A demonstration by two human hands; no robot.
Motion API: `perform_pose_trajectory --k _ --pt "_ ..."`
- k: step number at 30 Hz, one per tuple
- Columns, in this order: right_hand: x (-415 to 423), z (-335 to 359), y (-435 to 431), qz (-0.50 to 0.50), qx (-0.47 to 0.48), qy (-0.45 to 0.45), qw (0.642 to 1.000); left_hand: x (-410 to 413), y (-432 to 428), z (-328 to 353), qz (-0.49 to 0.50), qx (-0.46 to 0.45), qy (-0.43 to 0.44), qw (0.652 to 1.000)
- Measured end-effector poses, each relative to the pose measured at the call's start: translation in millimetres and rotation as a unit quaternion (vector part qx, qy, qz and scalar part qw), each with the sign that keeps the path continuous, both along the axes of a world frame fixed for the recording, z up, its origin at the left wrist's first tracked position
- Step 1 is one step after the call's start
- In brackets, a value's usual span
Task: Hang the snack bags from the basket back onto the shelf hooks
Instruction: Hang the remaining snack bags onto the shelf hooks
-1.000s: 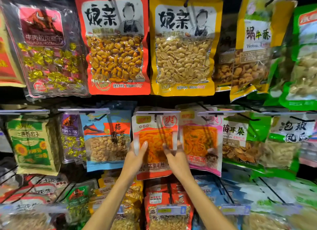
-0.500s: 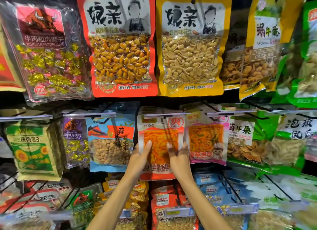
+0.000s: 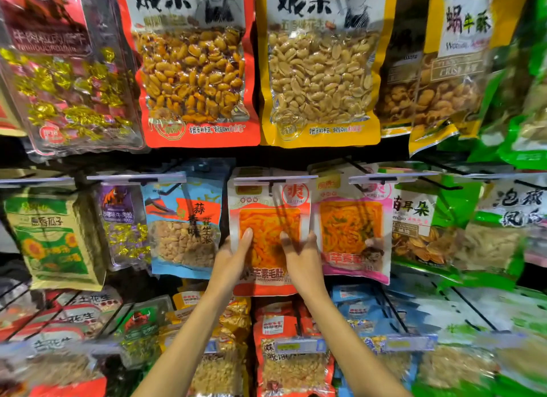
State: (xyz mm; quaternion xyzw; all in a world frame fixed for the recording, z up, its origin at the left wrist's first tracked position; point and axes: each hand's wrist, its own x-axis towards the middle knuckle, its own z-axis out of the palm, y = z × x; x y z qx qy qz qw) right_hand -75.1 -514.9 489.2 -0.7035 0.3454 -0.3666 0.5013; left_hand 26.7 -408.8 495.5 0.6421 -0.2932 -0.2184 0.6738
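1. Not much has changed in the last second. Both hands have stayed on the same white-and-orange plastic snack bag (image 3: pixel 268 219) in the middle row, and the view has just leaned in closer.
2. The left hand (image 3: pixel 233 257) has its fingers laid flat and straight on the front of the bag's left side. The right hand (image 3: pixel 300 256) does the same on the right side. The thumbs are hidden, so I can't tell if they're pinching from behind.
3. The top of the bag is tucked up behind the clear plastic label strip (image 3: pixel 275 179), right at the black wire hook (image 3: pixel 270 189). It hangs between the blue peanut bag (image 3: pixel 183 228) and the pink-edged bag of orange strips (image 3: pixel 352 228).
4. My guess is this one is basically on the hook and is just being pushed back or straightened. I can't see the hang hole clearly, though.
5. The basket isn't in view, so there's no telling how many bags are left.
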Motion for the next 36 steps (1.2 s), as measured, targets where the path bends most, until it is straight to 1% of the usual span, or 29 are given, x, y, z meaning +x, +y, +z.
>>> perform_pose_trajectory --k 3,6,9,12,16,18,20,22,24,26,27,29,31,33,36 --pt "0 -11 -7 0.021 0.001 0.009 1.000 -7 2 -1 0.025 0.003 0.004 1.000" --pt "-11 -2 -3 0.048 0.020 0.003 0.999 -17 6 3 0.039 0.023 -0.030 0.998" --pt "-23 -1 -4 0.050 0.022 0.011 0.998 -29 14 3 0.044 0.058 -0.065 0.995" --pt "-34 1 2 0.049 -0.003 0.034 0.998 -35 21 1 0.048 0.106 -0.123 0.986" --pt "-50 7 11 0.060 -0.031 0.062 0.996 -40 32 6 0.037 0.146 -0.170 0.974" --pt "-57 12 15 0.057 -0.060 0.072 0.994 -45 41 15 0.026 0.184 -0.215 0.959" --pt "-67 17 17 0.053 -0.122 0.114 0.985 -47 50 18 0.026 0.229 -0.298 0.926" --pt "-76 21 16 0.053 -0.205 0.194 0.958 -40 59 15 0.036 0.291 -0.387 0.875" --pt "-87 27 17 0.056 -0.279 0.298 0.911 -37 68 14 0.061 0.341 -0.447 0.825" --pt "-100 34 21 0.063 -0.315 0.398 0.859 -39 74 18 0.078 0.370 -0.512 0.771" --pt "-104 36 22 0.063 -0.327 0.438 0.835 -42 77 21 0.078 0.378 -0.542 0.746" --pt "-114 40 26 0.057 -0.348 0.487 0.799 -45 80 24 0.068 0.395 -0.583 0.707" --pt "-123 41 29 0.052 -0.355 0.513 0.780 -49 78 24 0.054 0.413 -0.603 0.680" --pt "-132 43 33 0.047 -0.347 0.539 0.766 -57 75 24 0.037 0.424 -0.616 0.663" --pt "-147 43 33 0.042 -0.336 0.556 0.759 -71 65 24 0.017 0.430 -0.621 0.655"
